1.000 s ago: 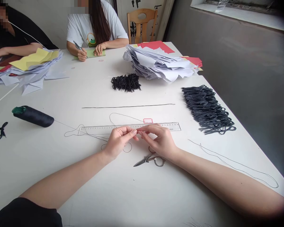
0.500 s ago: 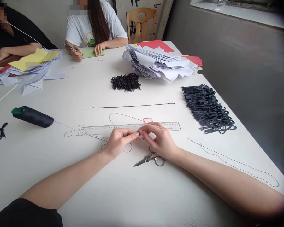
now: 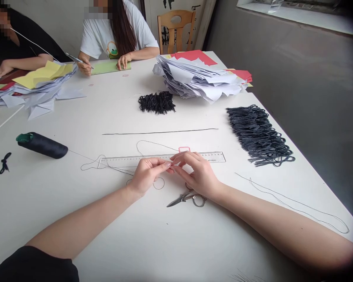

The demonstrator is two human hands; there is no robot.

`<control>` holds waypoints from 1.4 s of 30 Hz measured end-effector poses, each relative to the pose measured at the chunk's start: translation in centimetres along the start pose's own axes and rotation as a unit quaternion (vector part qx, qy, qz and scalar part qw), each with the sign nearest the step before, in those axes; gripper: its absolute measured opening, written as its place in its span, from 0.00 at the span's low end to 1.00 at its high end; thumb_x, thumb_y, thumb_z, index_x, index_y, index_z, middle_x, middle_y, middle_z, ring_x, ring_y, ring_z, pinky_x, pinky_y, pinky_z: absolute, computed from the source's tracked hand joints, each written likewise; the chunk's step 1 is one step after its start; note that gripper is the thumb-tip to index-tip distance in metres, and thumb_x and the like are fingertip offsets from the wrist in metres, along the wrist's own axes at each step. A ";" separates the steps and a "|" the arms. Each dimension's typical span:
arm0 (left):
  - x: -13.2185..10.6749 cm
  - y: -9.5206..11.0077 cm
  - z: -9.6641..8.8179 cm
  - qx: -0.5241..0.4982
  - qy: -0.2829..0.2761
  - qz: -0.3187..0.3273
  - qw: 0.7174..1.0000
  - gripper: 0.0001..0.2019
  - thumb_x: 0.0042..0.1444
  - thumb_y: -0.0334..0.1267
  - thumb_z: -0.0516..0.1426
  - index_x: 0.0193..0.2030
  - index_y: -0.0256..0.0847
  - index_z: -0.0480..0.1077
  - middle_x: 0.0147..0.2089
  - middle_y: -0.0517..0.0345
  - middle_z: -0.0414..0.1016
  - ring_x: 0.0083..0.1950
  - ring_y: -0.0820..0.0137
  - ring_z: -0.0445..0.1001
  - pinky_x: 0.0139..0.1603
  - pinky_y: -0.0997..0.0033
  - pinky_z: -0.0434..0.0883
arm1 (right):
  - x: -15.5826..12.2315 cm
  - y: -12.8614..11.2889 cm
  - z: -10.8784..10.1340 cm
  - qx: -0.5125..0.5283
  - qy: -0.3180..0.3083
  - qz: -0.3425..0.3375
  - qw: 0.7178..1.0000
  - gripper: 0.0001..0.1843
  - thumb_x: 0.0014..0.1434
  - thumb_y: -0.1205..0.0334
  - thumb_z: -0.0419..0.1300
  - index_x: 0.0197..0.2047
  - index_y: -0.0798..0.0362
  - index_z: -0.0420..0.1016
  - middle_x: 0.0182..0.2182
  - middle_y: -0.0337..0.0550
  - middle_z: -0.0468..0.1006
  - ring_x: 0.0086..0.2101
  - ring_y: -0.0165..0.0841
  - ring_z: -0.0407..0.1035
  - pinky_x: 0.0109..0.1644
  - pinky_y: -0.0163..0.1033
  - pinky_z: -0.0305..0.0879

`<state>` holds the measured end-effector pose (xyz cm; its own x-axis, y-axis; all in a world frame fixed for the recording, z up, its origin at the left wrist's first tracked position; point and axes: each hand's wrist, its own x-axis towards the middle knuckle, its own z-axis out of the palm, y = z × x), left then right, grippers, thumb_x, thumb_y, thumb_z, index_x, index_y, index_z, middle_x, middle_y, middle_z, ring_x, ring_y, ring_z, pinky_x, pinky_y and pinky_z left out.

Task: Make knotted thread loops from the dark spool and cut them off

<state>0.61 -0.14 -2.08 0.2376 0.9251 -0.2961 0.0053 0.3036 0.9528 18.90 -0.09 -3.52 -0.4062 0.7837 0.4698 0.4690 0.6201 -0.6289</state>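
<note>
— White table by a window wall, viewing the head cam from my desk here. How far along are we, and where are the fingers?

— Quite a lot looks done. A big heap of dark grey thread loops (image 3: 259, 135) lies at the right, a smaller black bunch (image 3: 157, 102) sits farther back, and a long straight strand (image 3: 160, 131) is laid out beyond the steel ruler (image 3: 161, 158). The black spool (image 3: 42, 145) at the left looks well filled, so plenty of thread seems left on it.

— And the hands?

— Left hand (image 3: 148, 176) and right hand (image 3: 198, 174) meet just above the near edge of the ruler, thumbs and forefingers pinched together, almost touching each other. A thin dark thread (image 3: 85, 156) runs from the spool across the ruler and curls on the table near the hands, but I can't tell whether it's caught in the pinch. Small scissors (image 3: 191, 199) lie just below the right hand.

— Any change since the last frame?

— Hardly any at the hands. The pen hand (image 3: 84, 68) of the person across the table has moved left, though.
</note>
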 end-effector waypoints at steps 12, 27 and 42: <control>-0.1 0.2 -0.1 0.034 -0.014 0.009 0.999 0.12 0.51 0.47 0.62 0.32 0.41 0.81 0.28 0.55 0.78 0.20 0.79 0.47 0.21 0.69 0.44 | 0.3 -0.5 -0.4 0.166 -0.061 0.068 0.982 0.05 0.67 0.66 0.46 0.39 0.52 0.60 0.33 0.43 0.74 0.35 0.30 0.70 0.40 0.39 0.68; -0.1 0.1 0.2 0.015 0.015 0.029 0.999 0.10 0.52 0.45 0.62 0.32 0.41 0.80 0.27 0.57 0.77 0.20 0.79 0.51 0.21 0.70 0.48 | 0.7 -1.3 -0.6 0.249 -0.051 0.190 0.948 0.11 0.66 0.57 0.51 0.42 0.55 0.70 0.31 0.42 0.76 0.30 0.28 0.72 0.37 0.37 0.69; -0.2 0.0 0.2 0.023 -0.006 0.048 0.999 0.07 0.53 0.40 0.60 0.29 0.38 0.77 0.27 0.58 0.76 0.21 0.79 0.58 0.23 0.74 0.56 | 0.6 -1.1 -0.3 0.270 -0.044 0.210 0.938 0.10 0.63 0.58 0.56 0.37 0.56 0.73 0.34 0.42 0.78 0.25 0.26 0.73 0.30 0.33 0.69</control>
<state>0.71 -0.34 -1.97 0.2512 0.9466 -0.2019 0.0262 0.2019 0.9791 18.39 -0.34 -2.32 -0.3488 0.9345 0.0714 0.1457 0.1293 -0.9808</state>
